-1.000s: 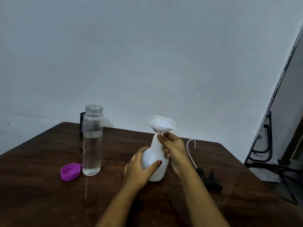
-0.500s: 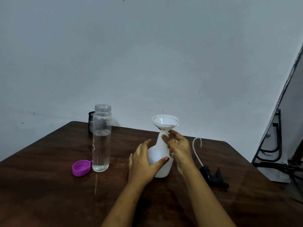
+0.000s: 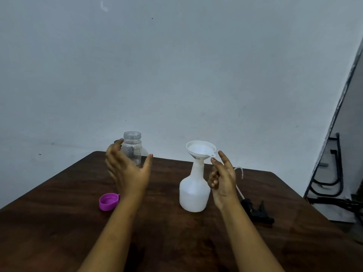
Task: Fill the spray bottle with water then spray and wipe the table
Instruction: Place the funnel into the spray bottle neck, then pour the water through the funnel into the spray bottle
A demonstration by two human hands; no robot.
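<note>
A white spray bottle [image 3: 194,193] stands upright on the dark wooden table [image 3: 59,213] with a white funnel [image 3: 200,149] in its neck. My right hand [image 3: 223,177] is open just to its right, fingertips near the funnel's rim, not gripping. A clear water bottle [image 3: 133,147], uncapped, stands at the back left. My left hand [image 3: 127,169] is open in front of it, fingers spread around its lower half, which is hidden. The black spray head [image 3: 255,211] with its white tube [image 3: 240,173] lies at the right.
A purple cap [image 3: 109,201] lies on the table left of my left forearm. A dark object sits behind the water bottle, mostly hidden. A black metal stand [image 3: 332,173] leans by the wall beyond the table's right edge.
Both hands have let go of the spray bottle. My left hand moved left and up to the water bottle; my right hand opened beside the funnel.
</note>
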